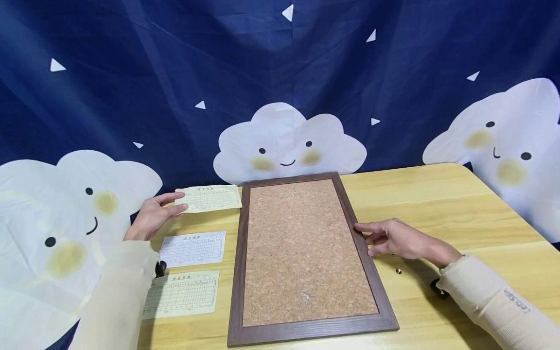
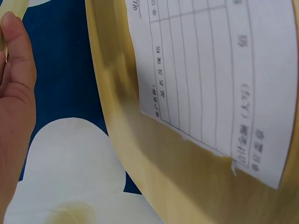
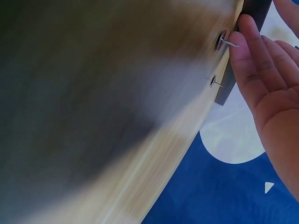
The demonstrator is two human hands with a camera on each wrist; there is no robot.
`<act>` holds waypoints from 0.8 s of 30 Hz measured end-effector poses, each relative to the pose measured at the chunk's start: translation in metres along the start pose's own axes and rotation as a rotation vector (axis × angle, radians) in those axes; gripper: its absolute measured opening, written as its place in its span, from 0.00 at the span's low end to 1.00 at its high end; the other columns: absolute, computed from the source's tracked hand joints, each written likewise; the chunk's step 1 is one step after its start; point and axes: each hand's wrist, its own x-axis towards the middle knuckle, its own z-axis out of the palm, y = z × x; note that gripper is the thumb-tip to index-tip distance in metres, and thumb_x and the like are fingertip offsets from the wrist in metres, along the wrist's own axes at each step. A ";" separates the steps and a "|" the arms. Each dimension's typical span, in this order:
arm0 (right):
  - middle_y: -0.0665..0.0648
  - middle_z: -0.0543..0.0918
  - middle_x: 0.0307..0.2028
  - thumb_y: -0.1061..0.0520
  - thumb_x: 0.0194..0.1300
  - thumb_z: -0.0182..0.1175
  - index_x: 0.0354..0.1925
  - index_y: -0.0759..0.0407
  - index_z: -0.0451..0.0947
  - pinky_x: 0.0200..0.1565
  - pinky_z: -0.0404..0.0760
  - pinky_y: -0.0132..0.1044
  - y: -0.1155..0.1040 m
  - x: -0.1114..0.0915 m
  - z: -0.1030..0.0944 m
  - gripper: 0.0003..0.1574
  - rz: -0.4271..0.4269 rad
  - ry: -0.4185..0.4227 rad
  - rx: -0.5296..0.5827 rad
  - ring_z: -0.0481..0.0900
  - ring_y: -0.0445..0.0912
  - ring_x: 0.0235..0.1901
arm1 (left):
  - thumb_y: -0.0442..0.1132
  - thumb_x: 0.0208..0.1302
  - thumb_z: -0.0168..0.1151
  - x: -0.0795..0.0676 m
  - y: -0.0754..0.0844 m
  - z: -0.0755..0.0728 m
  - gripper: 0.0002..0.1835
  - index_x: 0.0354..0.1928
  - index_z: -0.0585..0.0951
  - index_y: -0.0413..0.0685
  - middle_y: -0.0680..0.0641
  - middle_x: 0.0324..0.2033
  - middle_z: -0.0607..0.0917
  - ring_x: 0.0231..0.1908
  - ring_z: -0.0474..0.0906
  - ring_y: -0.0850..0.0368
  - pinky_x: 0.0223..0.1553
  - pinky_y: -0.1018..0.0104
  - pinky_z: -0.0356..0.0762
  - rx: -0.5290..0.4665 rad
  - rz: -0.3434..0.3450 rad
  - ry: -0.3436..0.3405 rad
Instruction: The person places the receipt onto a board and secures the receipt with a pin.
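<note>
My left hand [image 1: 153, 214] pinches the left end of a pale yellow receipt slip [image 1: 210, 198], thumb and fingers at its edge. The slip is slightly raised beside the upper left of a cork board [image 1: 306, 253] with a dark brown frame. Fairly straight fingers of my right hand [image 1: 404, 239] touch the frame's right side. In the right wrist view, a thumbtack [image 3: 221, 41] stands point up by the fingertips, with a second thumbtack [image 3: 214, 82] nearby.
Below the held slip, a white receipt slip [image 1: 192, 249] and a pale green receipt slip [image 1: 183, 294] lie left of the board on the wooden table [image 1: 437, 204]. A dark blue cloth [image 1: 271, 63] with clouds hangs behind.
</note>
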 end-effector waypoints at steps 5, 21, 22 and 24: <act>0.73 0.67 0.67 0.62 0.61 0.70 0.69 0.73 0.65 0.47 0.82 0.34 -0.001 0.000 -0.001 0.42 0.001 -0.003 0.003 0.82 0.57 0.52 | 0.45 0.65 0.70 0.001 0.004 0.003 0.37 0.71 0.68 0.37 0.36 0.66 0.69 0.40 0.82 0.70 0.53 0.61 0.79 -0.002 -0.008 -0.008; 0.74 0.67 0.66 0.63 0.61 0.70 0.68 0.75 0.65 0.47 0.82 0.34 -0.001 -0.001 0.000 0.42 0.000 0.000 0.034 0.82 0.59 0.53 | 0.38 0.65 0.69 0.007 0.011 0.017 0.35 0.70 0.68 0.33 0.36 0.65 0.70 0.40 0.80 0.71 0.53 0.61 0.79 -0.070 0.008 -0.017; 0.74 0.67 0.66 0.63 0.61 0.70 0.68 0.75 0.65 0.47 0.82 0.34 -0.002 -0.001 0.000 0.42 0.001 0.000 0.033 0.82 0.59 0.53 | 0.39 0.65 0.69 0.007 0.011 0.018 0.35 0.70 0.68 0.34 0.35 0.65 0.70 0.40 0.80 0.71 0.54 0.60 0.79 -0.074 0.002 -0.019; 0.74 0.67 0.66 0.63 0.61 0.70 0.68 0.74 0.65 0.47 0.82 0.34 -0.002 -0.001 0.000 0.42 0.001 -0.002 0.032 0.81 0.59 0.53 | 0.38 0.65 0.69 0.007 0.011 0.019 0.35 0.70 0.68 0.35 0.36 0.66 0.69 0.41 0.80 0.71 0.54 0.60 0.79 -0.074 -0.004 -0.020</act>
